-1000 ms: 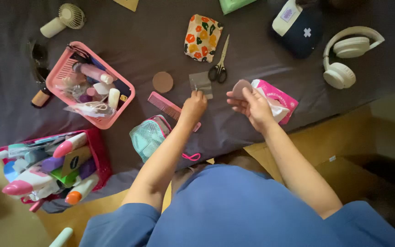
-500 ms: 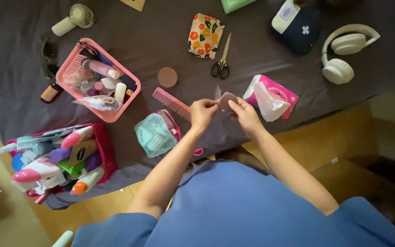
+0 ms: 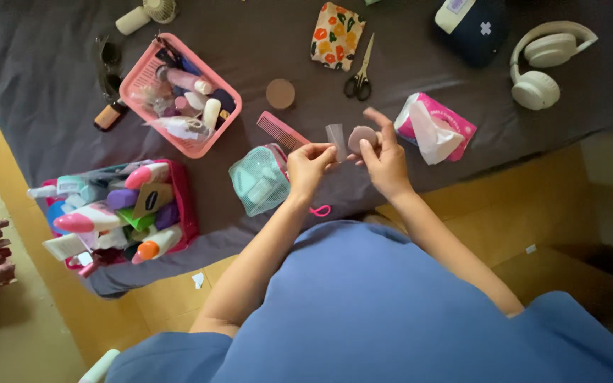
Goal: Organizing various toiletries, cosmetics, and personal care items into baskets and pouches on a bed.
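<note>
Lifted together, both hands pinch sponge (image 3: pixel 360 137) and sleeve (image 3: pixel 335 133).

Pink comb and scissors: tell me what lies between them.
In the head view, only a round brown disc lies on the dark cloth between the pink comb and the scissors, slightly left of that line.

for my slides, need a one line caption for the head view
Left hand pinches a small clear sleeve beside the round pink puff in the right hand, above a cluttered grey cloth.
</note>
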